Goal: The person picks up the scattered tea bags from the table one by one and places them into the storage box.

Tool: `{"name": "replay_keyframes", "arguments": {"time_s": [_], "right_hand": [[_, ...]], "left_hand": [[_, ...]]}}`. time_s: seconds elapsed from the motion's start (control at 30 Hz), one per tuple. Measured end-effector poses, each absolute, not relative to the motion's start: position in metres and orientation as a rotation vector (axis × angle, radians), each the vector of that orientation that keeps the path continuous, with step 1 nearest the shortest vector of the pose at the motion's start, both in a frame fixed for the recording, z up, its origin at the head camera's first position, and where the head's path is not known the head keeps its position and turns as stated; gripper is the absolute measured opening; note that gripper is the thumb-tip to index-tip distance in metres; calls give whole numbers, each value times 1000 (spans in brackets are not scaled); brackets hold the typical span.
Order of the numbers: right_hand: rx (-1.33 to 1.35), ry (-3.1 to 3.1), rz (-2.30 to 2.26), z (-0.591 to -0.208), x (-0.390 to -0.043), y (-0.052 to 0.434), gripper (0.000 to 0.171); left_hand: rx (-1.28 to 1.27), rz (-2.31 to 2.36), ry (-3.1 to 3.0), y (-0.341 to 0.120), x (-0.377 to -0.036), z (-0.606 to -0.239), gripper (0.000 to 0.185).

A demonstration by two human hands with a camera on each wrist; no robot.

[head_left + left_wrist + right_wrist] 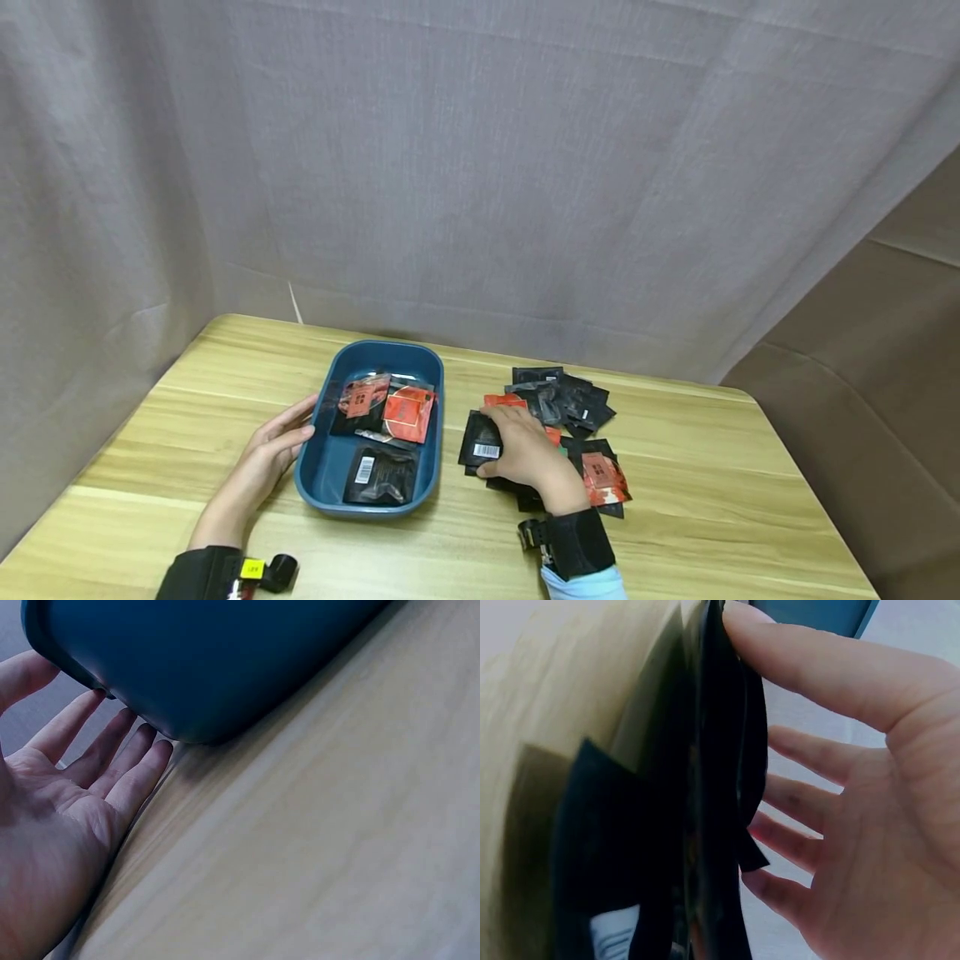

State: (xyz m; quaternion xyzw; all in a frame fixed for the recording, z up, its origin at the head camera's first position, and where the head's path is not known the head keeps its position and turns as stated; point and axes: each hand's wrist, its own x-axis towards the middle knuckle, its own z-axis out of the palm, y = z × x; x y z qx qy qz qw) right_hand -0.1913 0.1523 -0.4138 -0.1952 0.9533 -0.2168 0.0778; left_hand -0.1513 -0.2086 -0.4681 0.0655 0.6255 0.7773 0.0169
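The barcoded black packet (478, 432) lies on the desk (712, 467) at the left edge of a loose heap, under the right hand (525, 446); closest to the person's body I see a black strap (577, 543) round the right wrist, with a pale blue sleeve (588, 585) below it; the right hand's thumb touches the packets' edge and its fingers reach over them, though I cannot tell whether they pinch; the left hand (266, 454) has its fingers spread apart, their tips against the left side of the blue tray (322, 458); in the tray's near half lies a dark packet (386, 477), and beyond it a red packet (408, 414) beside a black-and-red packet (366, 402); just right of the right hand sits a red-labelled packet (598, 471), lying over darker ones; farther off, more black packets (577, 400) overlap at the heap's far end; past the desk hangs a grey curtain (487, 167), with brown cloth (870, 400) away to the right.
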Motion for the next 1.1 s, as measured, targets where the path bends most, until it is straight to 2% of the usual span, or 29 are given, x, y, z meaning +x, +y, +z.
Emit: {"name": "replay_keyframes", "arguments": {"time_s": [0.47,1.1], "right_hand": [[-568,2993,-700,-398,-186,149,82],[-1004,3079,-601,-372,-152,95,84]], "left_hand": [[212,2421,1945,-209,-152,-470,58],[224,2415,1945,-210,-153,-471,58]]}}
